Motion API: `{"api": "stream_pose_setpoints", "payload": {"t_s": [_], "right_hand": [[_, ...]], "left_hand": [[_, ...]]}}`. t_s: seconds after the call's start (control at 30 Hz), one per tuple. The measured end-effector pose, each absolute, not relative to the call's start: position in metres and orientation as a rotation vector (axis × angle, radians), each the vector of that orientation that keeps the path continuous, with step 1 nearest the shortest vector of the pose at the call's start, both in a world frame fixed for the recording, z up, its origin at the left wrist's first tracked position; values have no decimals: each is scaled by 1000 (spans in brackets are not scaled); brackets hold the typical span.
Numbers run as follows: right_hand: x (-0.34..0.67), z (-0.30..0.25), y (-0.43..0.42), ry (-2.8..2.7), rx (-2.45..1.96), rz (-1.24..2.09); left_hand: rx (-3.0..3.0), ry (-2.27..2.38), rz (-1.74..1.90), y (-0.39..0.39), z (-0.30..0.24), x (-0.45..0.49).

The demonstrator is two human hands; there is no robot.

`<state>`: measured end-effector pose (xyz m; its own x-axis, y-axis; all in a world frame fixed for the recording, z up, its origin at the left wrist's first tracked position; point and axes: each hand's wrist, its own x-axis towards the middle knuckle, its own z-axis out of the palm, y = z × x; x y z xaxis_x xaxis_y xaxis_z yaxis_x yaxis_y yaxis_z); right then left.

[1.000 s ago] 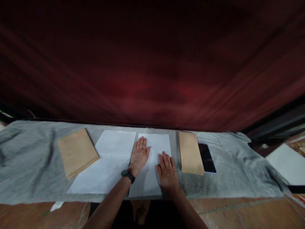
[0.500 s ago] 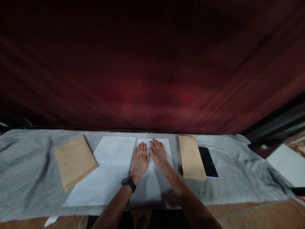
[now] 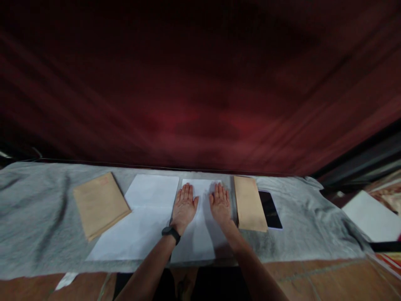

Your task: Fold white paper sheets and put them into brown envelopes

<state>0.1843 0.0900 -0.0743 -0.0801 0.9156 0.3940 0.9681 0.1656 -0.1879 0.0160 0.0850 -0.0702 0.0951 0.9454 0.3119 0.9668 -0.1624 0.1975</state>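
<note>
A white sheet of paper (image 3: 196, 240) lies in front of me on a grey cloth. My left hand (image 3: 184, 207) rests flat near its left edge, fingers stretched out, a dark watch (image 3: 171, 234) on the wrist. Toward the sheet's right edge, my right hand (image 3: 220, 205) also lies flat with the fingers straight. Neither hand grips anything. Just left of my left hand are more white sheets (image 3: 138, 234), creased across the middle. A stack of brown envelopes (image 3: 250, 205) lies right of my right hand.
Another stack of brown envelopes (image 3: 102, 205) overlaps the white sheets at left. A dark phone (image 3: 270, 210) lies partly beside the right stack. The grey cloth (image 3: 308, 225) covers the work surface, with a dark red curtain (image 3: 200, 104) behind. A white flat object (image 3: 372, 215) is at far right.
My right hand has slid right across the paper, away from my left hand, which stays nearly in place. The hands were touching or almost touching before.
</note>
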Motion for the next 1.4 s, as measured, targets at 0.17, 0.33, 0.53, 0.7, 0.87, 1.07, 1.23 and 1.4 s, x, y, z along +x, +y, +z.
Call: {"api": "stream_pose_setpoints", "payload": {"t_s": [0.17,0.33,0.53,0.7,0.87,1.07,1.23,1.4], "right_hand": [[180,-74,22,-2314,-1601,-64],[180,-72,1,-2270,-1665,-79],[182,-68,1,-2345,-1672,-58],[186,-68,-1,-2394,-1636,-42],[185,-68,0,-2302,-1672,-38],[211,-70,-16,-2317,-1585,-73],[244,-71,-34,-2385,-1537,-74],[254,-73,-45,-2354,-1519,-93]], "left_hand": [[-2303,-2013,-578,85,-65,15],[-2339,-1997,-592,80,-55,14],[-2538,-1793,-620,12,-59,43],[-2532,-1748,-582,-45,-64,45],[-2536,-1771,-505,-60,-56,18],[-2530,-1799,-530,-69,-53,8],[-2580,-1720,-535,-72,-52,1],[-2695,-1570,-482,-77,-43,-8]]}}
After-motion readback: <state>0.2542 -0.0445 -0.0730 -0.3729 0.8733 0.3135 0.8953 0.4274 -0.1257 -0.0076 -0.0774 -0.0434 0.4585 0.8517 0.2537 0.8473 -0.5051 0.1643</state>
